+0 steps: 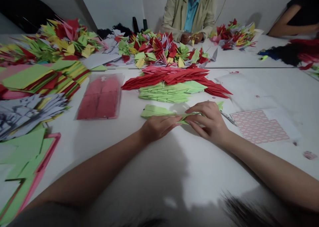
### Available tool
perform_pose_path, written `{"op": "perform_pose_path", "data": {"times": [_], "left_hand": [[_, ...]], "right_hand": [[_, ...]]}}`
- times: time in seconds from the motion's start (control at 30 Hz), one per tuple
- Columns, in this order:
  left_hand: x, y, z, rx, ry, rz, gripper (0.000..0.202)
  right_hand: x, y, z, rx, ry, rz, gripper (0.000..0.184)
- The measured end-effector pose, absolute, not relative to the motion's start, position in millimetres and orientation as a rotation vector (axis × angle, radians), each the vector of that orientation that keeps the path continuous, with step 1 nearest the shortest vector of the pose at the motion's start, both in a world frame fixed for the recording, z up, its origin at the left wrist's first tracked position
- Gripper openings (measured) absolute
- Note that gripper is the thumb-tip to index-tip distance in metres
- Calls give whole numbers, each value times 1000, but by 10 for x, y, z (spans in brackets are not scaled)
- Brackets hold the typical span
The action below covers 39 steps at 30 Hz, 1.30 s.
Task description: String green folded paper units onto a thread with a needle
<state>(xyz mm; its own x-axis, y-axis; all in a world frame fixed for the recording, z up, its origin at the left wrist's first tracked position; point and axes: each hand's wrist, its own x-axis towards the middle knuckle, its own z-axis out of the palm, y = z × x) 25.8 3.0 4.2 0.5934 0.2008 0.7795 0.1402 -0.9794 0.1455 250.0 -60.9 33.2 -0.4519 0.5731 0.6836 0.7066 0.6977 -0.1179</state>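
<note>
Beside sticker sheet [259, 125], hands [159, 127] [209, 120] pinching green folded paper [154, 111], red stack [174, 77] behind

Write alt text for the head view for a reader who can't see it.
The left hand and right hand pinch a folded green paper on a white table. Behind it lie green folded pieces and red folded pieces; a sticker sheet lies to the right.

Light-green folded paper [156, 111]: long, narrow, creased flat, lying on the white tabletop [174, 167]. Wide end sticks out leftward. Pointed middle is pinched between left hand [159, 126] and right hand [208, 120]. Small tip shows beyond the right.
</note>
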Motion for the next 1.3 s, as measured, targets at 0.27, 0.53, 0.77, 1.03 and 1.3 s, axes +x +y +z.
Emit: {"op": "perform_pose_path", "data": {"times": [0.27, 0.53, 0.77, 1.03, 1.3], "left_hand": [[255, 8, 98, 2644, 492, 1510, 17], [229, 31, 112, 2547, 698, 1477, 14], [243, 6, 105, 2527, 587, 1365, 15], [249, 40, 38, 2623, 537, 1358, 22], [237, 37, 68, 2616, 595, 1380, 20]], "right_hand": [[2701, -468, 373, -943, -2094, -313, 13], [2800, -435, 425, -964, -1930, -182, 19], [2679, -472, 354, -948, -2049, -34, 22], [2622, -494, 349, -894, -2055, 32, 9], [2638, -492, 332, -926, -1912, 33, 23]]}}
